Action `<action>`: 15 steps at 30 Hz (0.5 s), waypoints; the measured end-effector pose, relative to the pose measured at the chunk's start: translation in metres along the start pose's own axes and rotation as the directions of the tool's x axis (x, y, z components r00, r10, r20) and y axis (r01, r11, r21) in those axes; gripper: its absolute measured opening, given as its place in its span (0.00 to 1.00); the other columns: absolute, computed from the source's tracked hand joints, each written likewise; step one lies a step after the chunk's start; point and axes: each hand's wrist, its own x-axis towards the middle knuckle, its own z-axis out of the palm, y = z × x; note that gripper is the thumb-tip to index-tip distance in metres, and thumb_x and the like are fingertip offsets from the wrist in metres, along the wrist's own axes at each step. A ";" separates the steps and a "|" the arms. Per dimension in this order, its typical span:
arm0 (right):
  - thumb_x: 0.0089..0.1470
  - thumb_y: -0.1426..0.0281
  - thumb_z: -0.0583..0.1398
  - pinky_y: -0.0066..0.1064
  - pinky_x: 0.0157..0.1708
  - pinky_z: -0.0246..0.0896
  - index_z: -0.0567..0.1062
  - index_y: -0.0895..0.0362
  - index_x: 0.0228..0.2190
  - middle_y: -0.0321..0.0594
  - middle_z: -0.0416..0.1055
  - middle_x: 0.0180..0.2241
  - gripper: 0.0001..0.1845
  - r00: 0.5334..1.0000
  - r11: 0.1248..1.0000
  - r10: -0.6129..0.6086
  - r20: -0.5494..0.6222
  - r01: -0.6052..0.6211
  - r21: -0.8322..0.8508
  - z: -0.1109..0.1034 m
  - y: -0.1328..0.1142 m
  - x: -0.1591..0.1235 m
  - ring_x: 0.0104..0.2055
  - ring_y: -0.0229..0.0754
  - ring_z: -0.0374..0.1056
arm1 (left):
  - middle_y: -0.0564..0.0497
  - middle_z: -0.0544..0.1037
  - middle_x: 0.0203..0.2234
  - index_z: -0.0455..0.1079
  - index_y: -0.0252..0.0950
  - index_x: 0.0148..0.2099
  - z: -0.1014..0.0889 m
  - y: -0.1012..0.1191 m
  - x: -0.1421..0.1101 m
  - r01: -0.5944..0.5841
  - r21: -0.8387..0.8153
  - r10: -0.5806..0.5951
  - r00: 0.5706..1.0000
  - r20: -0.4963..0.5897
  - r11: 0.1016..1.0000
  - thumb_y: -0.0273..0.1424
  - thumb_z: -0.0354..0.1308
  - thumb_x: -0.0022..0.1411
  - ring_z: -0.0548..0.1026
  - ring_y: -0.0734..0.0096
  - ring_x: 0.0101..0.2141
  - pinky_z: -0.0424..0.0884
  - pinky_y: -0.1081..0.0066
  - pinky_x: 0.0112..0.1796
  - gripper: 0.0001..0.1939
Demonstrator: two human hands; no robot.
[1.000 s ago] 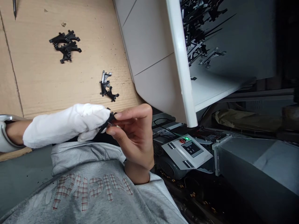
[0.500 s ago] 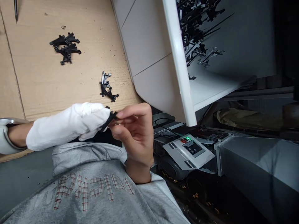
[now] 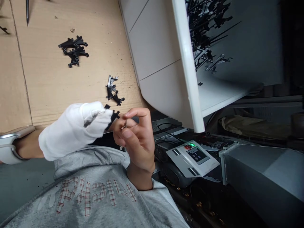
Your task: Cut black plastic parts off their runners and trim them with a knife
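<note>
Containing a jumbled heap [image 3: 201, 34] of black parts: one white bin [image 3: 193, 95], standing beside the board [image 3: 47, 88], one small piece [image 3: 200, 84] lying apart inside it. On the board: one cluster [image 3: 75, 50] of parts is lying farther off, one smaller group [image 3: 114, 90] nearer the hands. Left hand [image 3: 78, 129], gloved, is pinching a black part [image 3: 114, 117] by the board's near edge. Right hand [image 3: 137, 136], bare, is gripping a metal piece [image 3: 125, 123] between thumb and forefinger, just beside that part.

Left hand [image 3: 76, 130] has turned; right forefinger [image 3: 138, 111] seemingly off the black part [image 3: 115, 116].
</note>
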 end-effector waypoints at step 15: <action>0.69 0.59 0.65 0.21 0.18 0.47 0.69 0.45 0.46 0.24 0.55 0.24 0.11 0.991 0.982 0.122 0.046 -0.127 0.138 0.007 0.002 0.005 0.21 0.34 0.44 | 0.60 0.65 0.22 0.58 0.39 0.29 0.004 -0.001 -0.001 -0.001 0.043 0.001 1.000 -0.002 0.999 0.30 0.48 0.77 0.63 0.79 0.24 0.62 0.75 0.30 0.19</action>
